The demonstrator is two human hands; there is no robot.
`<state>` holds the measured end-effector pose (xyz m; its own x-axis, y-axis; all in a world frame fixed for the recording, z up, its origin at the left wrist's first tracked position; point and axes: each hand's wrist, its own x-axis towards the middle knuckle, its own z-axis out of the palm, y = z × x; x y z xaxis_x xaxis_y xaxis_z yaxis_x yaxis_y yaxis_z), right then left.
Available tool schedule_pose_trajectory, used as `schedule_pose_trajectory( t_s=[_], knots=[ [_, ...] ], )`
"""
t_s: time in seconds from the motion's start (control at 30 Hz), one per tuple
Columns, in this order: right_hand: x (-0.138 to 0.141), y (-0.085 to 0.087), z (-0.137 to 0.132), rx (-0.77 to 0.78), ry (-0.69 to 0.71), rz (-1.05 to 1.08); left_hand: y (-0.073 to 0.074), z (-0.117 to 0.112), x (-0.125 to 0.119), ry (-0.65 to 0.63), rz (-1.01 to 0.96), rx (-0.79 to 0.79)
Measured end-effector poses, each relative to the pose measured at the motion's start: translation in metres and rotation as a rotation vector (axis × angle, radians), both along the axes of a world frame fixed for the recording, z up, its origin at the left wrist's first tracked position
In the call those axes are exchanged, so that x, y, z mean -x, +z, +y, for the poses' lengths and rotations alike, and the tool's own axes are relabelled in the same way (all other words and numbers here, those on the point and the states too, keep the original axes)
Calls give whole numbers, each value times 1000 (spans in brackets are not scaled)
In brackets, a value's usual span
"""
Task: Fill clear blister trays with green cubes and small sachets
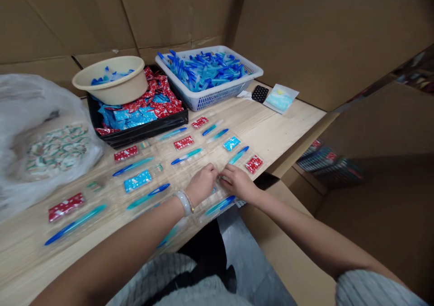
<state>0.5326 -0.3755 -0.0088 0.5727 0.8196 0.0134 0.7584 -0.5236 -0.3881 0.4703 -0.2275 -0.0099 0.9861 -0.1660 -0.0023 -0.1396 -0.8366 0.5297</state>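
Your left hand (201, 185) and right hand (239, 184) meet over a clear plastic sleeve (221, 179) on the pale wooden table top (288, 120), both curled in w/ fingers at the sleeve, not clenched in a fist. Looks like a pinch on the film, but the fingers hide the contact, so can't confirm a grasp. Sleeve sits just between your hands, toward the table's front edge; its long axis is hard to read, prob. lower-left to upper-right like the nearby slim teal-and-blue plastic pen (148, 196). Done so far: scattered rows across the table of pens in clear film, plus red foil sachets (66, 207) and blue foil sachets (137, 181); pens lie roughly parallel, dark blue ends pointing both ways. Left over: white plastic mesh basket (217, 96) heaped w/ blue pens, black rectangular tray (135, 136) of mixed red and blue sachets, round beige plastic basin (125, 89) w/ blue items inside. Crumpled clear plastic bag (50, 184) lies at far left, holding patterned packets.
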Motion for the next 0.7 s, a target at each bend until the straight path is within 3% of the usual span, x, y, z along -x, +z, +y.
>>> schedule_pose_trajectory(
  t_s=[0.3, 0.47, 0.53, 0.6, 0.7],
  knots=[
    [-4, 2, 4, 90, -4, 10, 0, 0, 0, -65, 1, -46],
    [-8, 10, 4, 40, -1, 61, 14, 5, 12, -38, -27, 23],
    [-12, 18, 12, -40, -16, 88, 26, 21, 21, 5, -70, 121],
    [-15, 31, 36, -151, 10, 117, 39, 53, 32, 92, -128, 208],
    [-8, 57, 108, -313, 121, 174, 56, 127, 54, 354, -216, 265]
  ],
)
